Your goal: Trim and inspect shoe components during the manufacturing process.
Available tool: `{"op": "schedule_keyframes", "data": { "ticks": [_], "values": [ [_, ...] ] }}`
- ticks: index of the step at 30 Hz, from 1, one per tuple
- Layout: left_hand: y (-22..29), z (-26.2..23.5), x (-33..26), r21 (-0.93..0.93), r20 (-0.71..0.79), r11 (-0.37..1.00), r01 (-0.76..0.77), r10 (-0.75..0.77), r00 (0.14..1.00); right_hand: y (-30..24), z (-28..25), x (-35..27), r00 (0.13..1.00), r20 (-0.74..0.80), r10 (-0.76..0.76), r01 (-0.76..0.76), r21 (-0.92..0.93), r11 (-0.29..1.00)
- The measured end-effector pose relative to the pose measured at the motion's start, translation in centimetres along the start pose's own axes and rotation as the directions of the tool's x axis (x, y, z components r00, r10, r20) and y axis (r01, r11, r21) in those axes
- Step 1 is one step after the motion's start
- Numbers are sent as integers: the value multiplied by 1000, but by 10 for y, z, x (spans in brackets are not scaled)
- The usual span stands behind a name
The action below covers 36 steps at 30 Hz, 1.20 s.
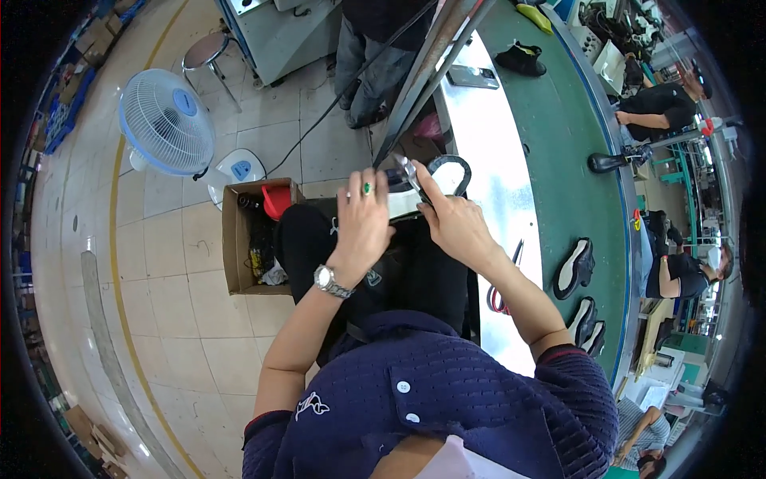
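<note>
My left hand [363,219], with a green ring and a silver wristwatch, grips a shoe [404,204] over my lap. The shoe has a white side and a black collar [452,166] that loops up behind it. My right hand [455,223] comes in from the right and pinches a small silver metal tool [408,172] against the top edge of the shoe, forefinger stretched along it. The two hands nearly touch. My fingers hide most of the shoe's body.
A metal worktop [487,120] and a green conveyor belt [558,144] carrying black shoes [574,267] run along my right. Red-handled scissors [499,299] lie on the worktop. An open cardboard box [236,239], a standing fan [166,120] and a stool [206,49] stand at left. Other people [662,108] work nearby.
</note>
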<state>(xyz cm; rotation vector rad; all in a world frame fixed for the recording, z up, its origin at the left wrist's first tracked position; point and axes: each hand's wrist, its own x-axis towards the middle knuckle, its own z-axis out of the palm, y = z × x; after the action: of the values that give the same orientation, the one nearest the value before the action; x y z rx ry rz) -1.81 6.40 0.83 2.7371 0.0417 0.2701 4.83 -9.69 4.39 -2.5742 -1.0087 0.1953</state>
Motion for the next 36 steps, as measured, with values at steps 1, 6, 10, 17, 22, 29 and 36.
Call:
{"op": "schedule_keyframes", "data": {
  "ticks": [1, 6, 10, 17, 22, 29, 36],
  "values": [
    [-8, 5, -4, 44, 42, 999, -28, 26, 999, -6, 1, 0, 998, -54, 24, -22, 38, 999],
    [-23, 27, -13, 93, -29, 987, -132, 135, 990, 3, 32, 4, 997, 56, 44, -42, -41, 998],
    [-20, 26, -19, 81, -82, 990, -116, 122, 989, -15, 10, 8, 996, 84, -5, 5, 7, 1000],
    [-23, 26, -24, -76, -160, 990, -119, 105, 981, -7, 21, 11, 985, 175, -3, 5, -11, 1000],
    [-22, 31, -26, -106, -197, 988, -112, 90, 976, -19, 34, 5, 997, 45, 56, -60, 86, 995],
    [-28, 29, -30, -173, -187, 978, -116, 83, 979, 3, 1, 31, 998, 64, 0, 0, 1, 1000],
    [-31, 23, -44, -128, -179, 977, -168, 144, 973, 36, 10, 24, 994, 89, -70, 82, -133, 988]
  ]
}}
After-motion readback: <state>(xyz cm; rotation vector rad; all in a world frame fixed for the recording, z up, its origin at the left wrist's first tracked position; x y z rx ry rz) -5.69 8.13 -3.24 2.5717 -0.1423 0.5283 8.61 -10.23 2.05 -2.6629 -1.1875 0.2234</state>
